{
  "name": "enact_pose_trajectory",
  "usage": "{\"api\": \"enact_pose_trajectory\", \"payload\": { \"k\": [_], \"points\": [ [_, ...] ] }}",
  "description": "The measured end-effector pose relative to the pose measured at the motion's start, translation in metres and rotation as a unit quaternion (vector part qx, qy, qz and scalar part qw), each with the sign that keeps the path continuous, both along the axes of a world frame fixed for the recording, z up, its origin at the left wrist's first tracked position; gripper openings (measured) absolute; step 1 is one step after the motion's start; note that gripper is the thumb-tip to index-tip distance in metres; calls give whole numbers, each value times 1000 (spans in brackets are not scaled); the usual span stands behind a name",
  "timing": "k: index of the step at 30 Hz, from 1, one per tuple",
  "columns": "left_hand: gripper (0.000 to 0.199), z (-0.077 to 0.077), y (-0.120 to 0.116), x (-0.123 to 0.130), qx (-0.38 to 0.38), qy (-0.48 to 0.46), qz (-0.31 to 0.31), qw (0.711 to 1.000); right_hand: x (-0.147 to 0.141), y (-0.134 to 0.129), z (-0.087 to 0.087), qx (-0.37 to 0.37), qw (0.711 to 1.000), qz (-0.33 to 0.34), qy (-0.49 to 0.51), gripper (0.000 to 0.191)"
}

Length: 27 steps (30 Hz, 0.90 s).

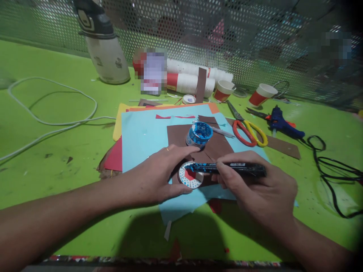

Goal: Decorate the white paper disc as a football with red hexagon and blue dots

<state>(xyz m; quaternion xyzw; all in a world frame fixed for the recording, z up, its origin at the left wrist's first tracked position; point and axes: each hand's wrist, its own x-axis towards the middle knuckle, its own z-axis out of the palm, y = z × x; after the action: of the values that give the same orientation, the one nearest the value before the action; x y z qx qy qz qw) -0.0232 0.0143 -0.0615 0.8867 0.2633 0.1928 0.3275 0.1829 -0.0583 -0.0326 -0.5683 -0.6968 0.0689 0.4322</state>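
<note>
A small round disc [193, 183], white with blue dots around a red middle, lies on brown paper [172, 133]. My left hand [161, 172] steadies it, thumb at the near edge and fingers on the far side. In my right hand [256, 189] is a black marker [241, 169], held nearly level. Its blue-smeared tip meets or hovers just over the disc's upper part; I cannot tell which. Just beyond the disc stands an uncapped paint jar [195, 141], blue inside and around the rim. Light blue paper [141, 139] spreads underneath.
Scissors [244, 132] and a blue glue gun [283, 122] with a black cord lie at right. Stacked paper cups [193, 81], two single cups [224, 90] and a large bottle [106, 56] stand along the perforated screen. A white cable [56, 122] loops at left.
</note>
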Motion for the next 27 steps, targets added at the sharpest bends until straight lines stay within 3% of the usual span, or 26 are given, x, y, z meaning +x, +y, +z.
{"api": "enact_pose_trajectory", "payload": {
  "k": [18, 27],
  "points": [
    [74, -2, 1, 0, 14, -1, -3, 1000, -4, 0, 11, -21, 998, 55, -25, 6],
    [72, -3, 1, 0, 4, -7, 1, 1000, 3, -1, 6, 9, 999, -20, 38, 7]
  ]
}}
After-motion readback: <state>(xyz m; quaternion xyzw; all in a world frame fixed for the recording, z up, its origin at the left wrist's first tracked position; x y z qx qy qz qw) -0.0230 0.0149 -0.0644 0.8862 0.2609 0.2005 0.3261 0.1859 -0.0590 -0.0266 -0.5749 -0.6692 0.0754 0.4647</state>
